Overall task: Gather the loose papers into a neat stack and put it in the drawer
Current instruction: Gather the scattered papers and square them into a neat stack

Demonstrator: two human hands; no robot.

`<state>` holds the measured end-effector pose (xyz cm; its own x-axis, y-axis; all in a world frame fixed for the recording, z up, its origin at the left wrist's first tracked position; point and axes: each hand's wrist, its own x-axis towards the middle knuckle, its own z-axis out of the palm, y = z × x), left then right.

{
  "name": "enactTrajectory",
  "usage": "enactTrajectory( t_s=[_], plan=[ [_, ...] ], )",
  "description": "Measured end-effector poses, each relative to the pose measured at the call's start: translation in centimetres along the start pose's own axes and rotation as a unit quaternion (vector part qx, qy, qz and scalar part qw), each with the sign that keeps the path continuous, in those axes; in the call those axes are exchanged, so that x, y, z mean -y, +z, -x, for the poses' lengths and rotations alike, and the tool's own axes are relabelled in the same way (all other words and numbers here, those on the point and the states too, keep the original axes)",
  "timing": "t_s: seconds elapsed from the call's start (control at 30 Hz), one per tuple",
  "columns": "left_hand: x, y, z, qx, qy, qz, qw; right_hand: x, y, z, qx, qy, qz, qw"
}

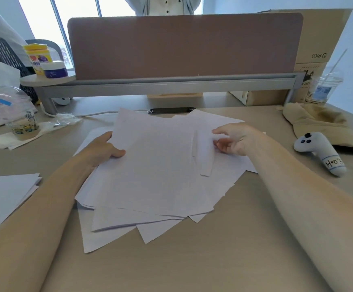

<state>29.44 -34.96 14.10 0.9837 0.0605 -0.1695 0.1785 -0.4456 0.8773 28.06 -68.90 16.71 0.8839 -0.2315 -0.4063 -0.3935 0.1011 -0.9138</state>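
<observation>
Papers [156, 171] lie fanned in an untidy pile at the middle of the surface [234, 260]. The left hand [106, 148] grips the pile's left edge, thumb on top. The right hand [237, 140] pinches a raised sheet edge with curled fingers [223, 146].

Papers [156, 171] are lying overlapped at centre frame on the desk [192, 260]. The left hand [104, 147] is gripping their left edge; the right hand [234, 140] is pinching a sheet near their right edge. A stack [5, 192] is sitting at the left edge of frame. A divider [184, 47] is standing behind the papers. A controller [321, 152] is lying at right, just before a cloth [323, 125]; a cup [324, 85] is standing behind that. Jars [37, 57] are sitting upper left.
</observation>
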Motion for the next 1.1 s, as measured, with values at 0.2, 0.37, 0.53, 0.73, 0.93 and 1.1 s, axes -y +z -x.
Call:
enactTrajectory(
  t_s=[0.2, 0.37, 0.53, 0.73, 0.93, 1.1],
  plan=[
    [0.1, -0.4, -0.1, 0.0, -0.009, -0.005, 1.0, -1.1, 3.2, -0.6, 0.008, -0.025, 0.072, 0.997],
    [0.5, -1.8, -0.2, 0.007, -0.016, -0.014, 1.0, -1.9, 5.1, -0.6, -0.003, -0.042, 0.159, 0.986],
    [0.6, -1.8, -0.4, 0.014, -0.01, -0.044, 0.999, -2.3, 5.8, -1.1, -0.006, -0.072, 0.157, 0.985],
    [2.0, -3.9, -1.6, -0.078, -0.031, -0.002, 0.996, -1.6, 1.9, -1.8, -0.052, -0.114, 0.118, 0.985],
    [2.3, -3.9, -1.9, -0.181, -0.042, 0.047, 0.981, -0.8, -2.0, -1.8, -0.108, -0.122, 0.023, 0.986],
    [2.3, -3.3, -1.5, -0.218, -0.025, 0.009, 0.976, -0.1, -4.3, 0.0, -0.153, -0.158, -0.074, 0.973]
  ],
)
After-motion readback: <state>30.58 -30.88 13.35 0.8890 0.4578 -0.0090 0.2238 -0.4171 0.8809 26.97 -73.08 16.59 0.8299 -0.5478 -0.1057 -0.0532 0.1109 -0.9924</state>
